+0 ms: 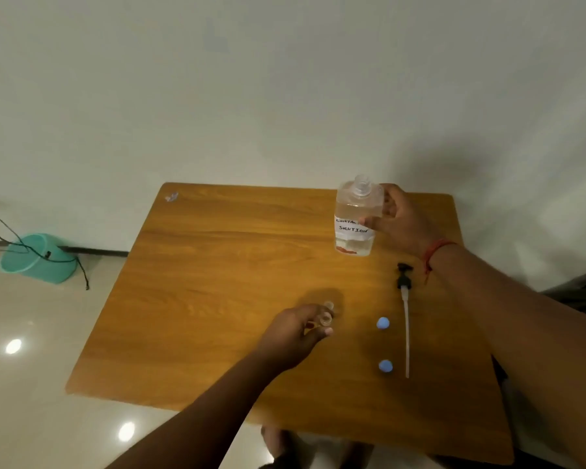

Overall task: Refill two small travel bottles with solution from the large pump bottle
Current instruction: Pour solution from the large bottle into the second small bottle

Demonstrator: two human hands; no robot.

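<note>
Right grip (398, 221) clasps clear plastic bottle (356, 218) above grained wooden table (217, 265).

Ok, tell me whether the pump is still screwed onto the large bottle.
No: the pump lies flat on the table, and the large bottle has a bare neck.

Place: a plain room in a home, it appears.
Evidence: wooden counter (217, 265) against a bare wall (285, 79), glossy tiled floor (31, 384), teal plastic bucket (36, 258), trailing black cable (0, 228).
</note>
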